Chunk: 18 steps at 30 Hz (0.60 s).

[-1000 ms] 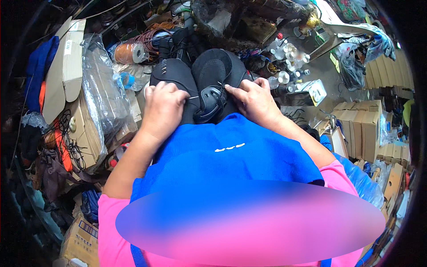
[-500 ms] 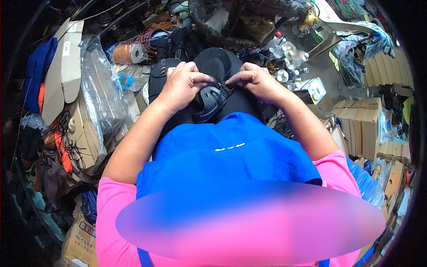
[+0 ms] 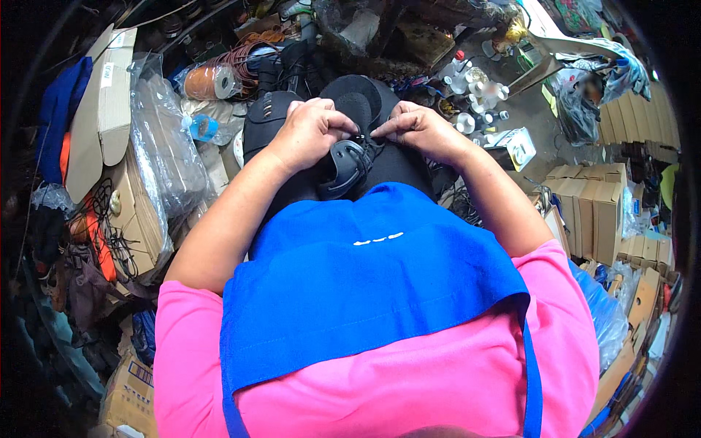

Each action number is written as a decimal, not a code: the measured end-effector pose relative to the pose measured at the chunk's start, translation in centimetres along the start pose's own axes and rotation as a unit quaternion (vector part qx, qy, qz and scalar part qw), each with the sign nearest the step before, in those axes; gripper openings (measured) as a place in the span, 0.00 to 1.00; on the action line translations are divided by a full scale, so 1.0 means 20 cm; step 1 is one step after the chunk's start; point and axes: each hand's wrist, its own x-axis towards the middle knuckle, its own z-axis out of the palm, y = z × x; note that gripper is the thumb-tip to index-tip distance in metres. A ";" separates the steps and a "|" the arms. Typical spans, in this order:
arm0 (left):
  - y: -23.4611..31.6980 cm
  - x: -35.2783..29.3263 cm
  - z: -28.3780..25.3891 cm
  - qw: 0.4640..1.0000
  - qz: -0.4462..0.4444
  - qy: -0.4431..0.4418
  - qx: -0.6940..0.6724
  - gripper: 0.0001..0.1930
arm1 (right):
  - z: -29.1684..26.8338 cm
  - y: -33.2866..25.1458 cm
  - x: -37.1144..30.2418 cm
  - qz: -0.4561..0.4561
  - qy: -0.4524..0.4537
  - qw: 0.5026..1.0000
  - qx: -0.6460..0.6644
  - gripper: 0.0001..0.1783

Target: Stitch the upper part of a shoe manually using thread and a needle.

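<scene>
A black shoe (image 3: 341, 169) rests on my lap, its opening toward me and its rounded toe pointing away. Dark laces (image 3: 371, 147) cross its front. My left hand (image 3: 315, 133) is closed in a pinch at the lacing, with a bit of lace showing at the fingertips. Opposite it, my right hand (image 3: 422, 132) also pinches, thumb and forefinger together at the right side of the lacing. The lace ends between the fingers are mostly too small to make out. My blue apron (image 3: 365, 285) lies between the shoe and me.
Left of my lap are a spool of orange-brown cord (image 3: 210, 83), a plastic bottle (image 3: 201, 127) and cardboard pieces (image 3: 117, 95). At the right, several small bottles (image 3: 485, 91) stand on the floor, beyond cardboard boxes (image 3: 588, 204). Cluttered materials surround me.
Both hands stay at the shoe's lacing. The left fingertips have shifted slightly to the right, and the right hand has barely moved.
</scene>
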 end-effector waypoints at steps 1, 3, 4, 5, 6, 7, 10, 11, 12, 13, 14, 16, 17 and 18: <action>-0.03 0.02 0.02 0.998 -0.006 -0.015 -0.060 0.09 | 0.00 0.00 0.01 0.005 -0.004 1.000 0.004 0.17; -0.05 0.07 0.02 0.995 0.029 -0.027 -0.094 0.09 | 0.00 0.02 0.03 -0.018 -0.009 1.000 -0.008 0.17; -0.05 0.09 0.02 0.995 0.042 -0.041 -0.081 0.08 | 0.00 0.03 0.04 -0.040 -0.014 0.999 -0.020 0.17; -0.05 0.10 0.00 0.995 0.070 -0.040 -0.054 0.08 | -0.01 0.03 0.04 -0.038 -0.009 0.999 -0.020 0.17; -0.04 0.11 -0.01 0.994 0.097 -0.039 -0.027 0.09 | -0.01 0.02 0.04 -0.039 -0.008 0.999 -0.021 0.17; -0.03 0.09 -0.03 0.994 0.099 -0.039 -0.026 0.09 | 0.00 0.01 0.02 -0.032 0.003 0.998 -0.052 0.17; 0.05 0.01 -0.09 0.993 0.102 -0.033 0.047 0.11 | 0.03 -0.02 -0.02 -0.032 0.024 0.994 -0.105 0.16; 0.06 -0.03 -0.09 0.998 0.046 -0.035 0.041 0.13 | 0.05 -0.02 -0.04 -0.020 0.060 0.992 -0.109 0.17; 0.05 -0.05 -0.09 0.999 -0.011 -0.037 0.034 0.14 | 0.07 -0.02 -0.05 -0.006 0.096 0.989 -0.113 0.18; 0.04 -0.05 -0.09 0.998 -0.029 -0.041 0.029 0.15 | 0.08 -0.02 -0.06 -0.003 0.114 0.989 -0.091 0.16; 0.03 -0.06 -0.08 0.998 -0.029 -0.041 0.029 0.15 | 0.10 -0.03 -0.07 -0.002 0.113 0.989 -0.091 0.16; 0.00 -0.05 -0.05 0.994 -0.096 -0.040 -0.028 0.13 | 0.12 -0.05 -0.07 0.050 0.120 0.991 0.034 0.16; 0.01 -0.04 -0.05 0.994 -0.095 -0.041 -0.030 0.13 | 0.13 -0.04 -0.07 0.051 0.121 0.991 0.035 0.16; 0.03 -0.02 -0.05 0.983 -0.132 -0.052 -0.114 0.12 | 0.14 -0.02 -0.06 0.049 0.128 0.989 0.062 0.16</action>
